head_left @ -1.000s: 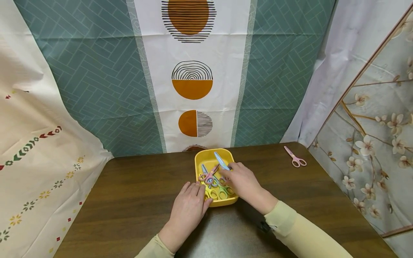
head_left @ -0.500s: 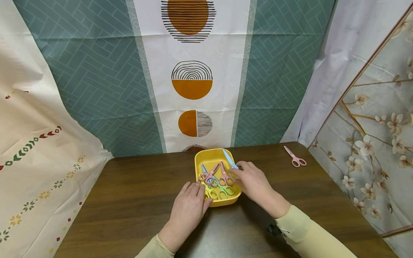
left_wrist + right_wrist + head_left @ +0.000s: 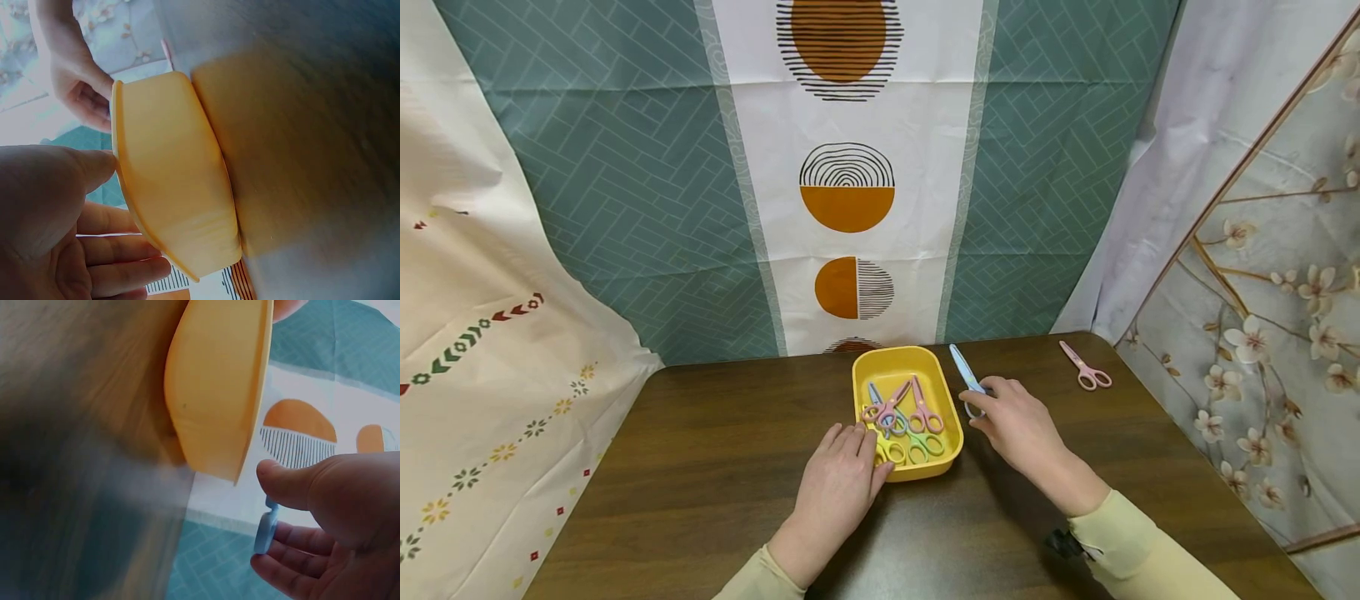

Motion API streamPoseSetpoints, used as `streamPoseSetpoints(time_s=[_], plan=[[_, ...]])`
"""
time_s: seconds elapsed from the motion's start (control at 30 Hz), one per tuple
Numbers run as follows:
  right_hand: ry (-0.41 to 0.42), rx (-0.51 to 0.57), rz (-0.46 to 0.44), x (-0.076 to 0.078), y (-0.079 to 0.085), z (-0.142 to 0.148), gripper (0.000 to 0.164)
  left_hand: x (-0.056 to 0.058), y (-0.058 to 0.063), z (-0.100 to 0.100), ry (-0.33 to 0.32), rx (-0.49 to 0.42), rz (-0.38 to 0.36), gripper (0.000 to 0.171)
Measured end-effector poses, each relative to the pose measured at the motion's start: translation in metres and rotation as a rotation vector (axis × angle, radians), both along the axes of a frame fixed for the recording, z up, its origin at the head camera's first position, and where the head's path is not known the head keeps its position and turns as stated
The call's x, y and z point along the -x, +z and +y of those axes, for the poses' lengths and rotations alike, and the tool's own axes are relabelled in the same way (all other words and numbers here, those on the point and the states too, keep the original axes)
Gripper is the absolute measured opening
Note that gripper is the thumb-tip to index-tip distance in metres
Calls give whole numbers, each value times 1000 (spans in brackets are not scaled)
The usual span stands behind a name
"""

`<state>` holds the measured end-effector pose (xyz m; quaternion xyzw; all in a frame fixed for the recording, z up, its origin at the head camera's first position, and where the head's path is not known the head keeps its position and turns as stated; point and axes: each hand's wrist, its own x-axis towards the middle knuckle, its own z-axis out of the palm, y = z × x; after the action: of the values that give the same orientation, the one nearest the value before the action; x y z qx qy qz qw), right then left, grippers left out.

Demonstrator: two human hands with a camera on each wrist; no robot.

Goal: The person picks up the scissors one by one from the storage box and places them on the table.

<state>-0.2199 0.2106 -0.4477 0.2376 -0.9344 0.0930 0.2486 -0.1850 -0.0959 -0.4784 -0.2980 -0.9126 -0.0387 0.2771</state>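
Observation:
My right hand (image 3: 1017,421) pinches light blue scissors (image 3: 966,367) by the handle, just right of the yellow tray (image 3: 955,408), with the blade pointing away. The right wrist view shows the thumb and fingers around the blue handle (image 3: 266,531), above the table. My left hand (image 3: 838,473) rests at the tray's front left corner, thumb against the rim and fingers fairly straight along the side. Inside the tray lie several scissors: pink scissors (image 3: 919,408), another pink pair, a blue pair, green scissors (image 3: 925,446) and yellow scissors (image 3: 891,450), the last partly hidden by my left hand.
Another pair of pink scissors (image 3: 1085,367) lies alone near the table's back right corner. The brown wooden table (image 3: 715,467) ends at a patterned cloth backdrop (image 3: 865,167), with cloths hanging at both sides.
My right hand has moved right with the light blue scissors, from above the tray to beyond its right rim. The left hand and the tray have stayed put.

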Motion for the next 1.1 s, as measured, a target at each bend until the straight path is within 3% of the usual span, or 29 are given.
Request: streamPoseSetpoints(time_s=[0.47, 1.1], plan=[[-79, -8, -31, -9, -16, 33, 46, 2, -1, 0, -1, 11, 4, 53], [-93, -54, -167, -14, -44, 39, 41, 2, -1, 0, 5, 18, -8, 53]])
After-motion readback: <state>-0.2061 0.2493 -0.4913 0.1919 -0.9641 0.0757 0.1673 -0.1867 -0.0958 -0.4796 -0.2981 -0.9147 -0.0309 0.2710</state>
